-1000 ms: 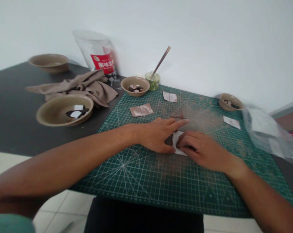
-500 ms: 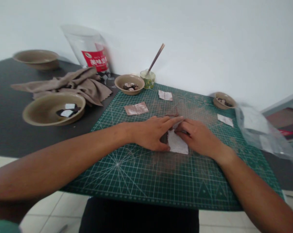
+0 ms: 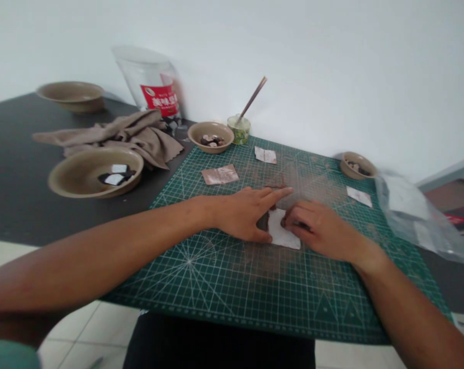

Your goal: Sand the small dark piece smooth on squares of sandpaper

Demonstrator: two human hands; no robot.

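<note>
A white rectangular piece (image 3: 283, 233) lies on the green cutting mat (image 3: 224, 287), between my two hands. My left hand (image 3: 247, 212) rests palm down at its left side, with thumb and fingers apart; the thumb touches its lower left edge. Over its right part, my right hand (image 3: 318, 225) has its fingers pinched together; whatever is between the fingertips is too small to make out. A brownish sheet (image 3: 220, 175) lies farther left on the mat. Two small white pieces, one at the back (image 3: 265, 155) and one at the right (image 3: 359, 197), lie flat.
Bowls with dark and pale bits stand at the back (image 3: 210, 137) and right (image 3: 358, 165). At the left are a larger bowl (image 3: 72, 179), another bowl (image 3: 72, 97), a cloth (image 3: 127, 136) and a clear jar (image 3: 150, 77). A cup (image 3: 239, 129) holds sticks; a plastic bag (image 3: 420, 220) lies right.
My right hand has drawn back from my left fingertips and lower over the white piece, uncovering more of it. My left hand stays at its side. The view has shifted slightly.
</note>
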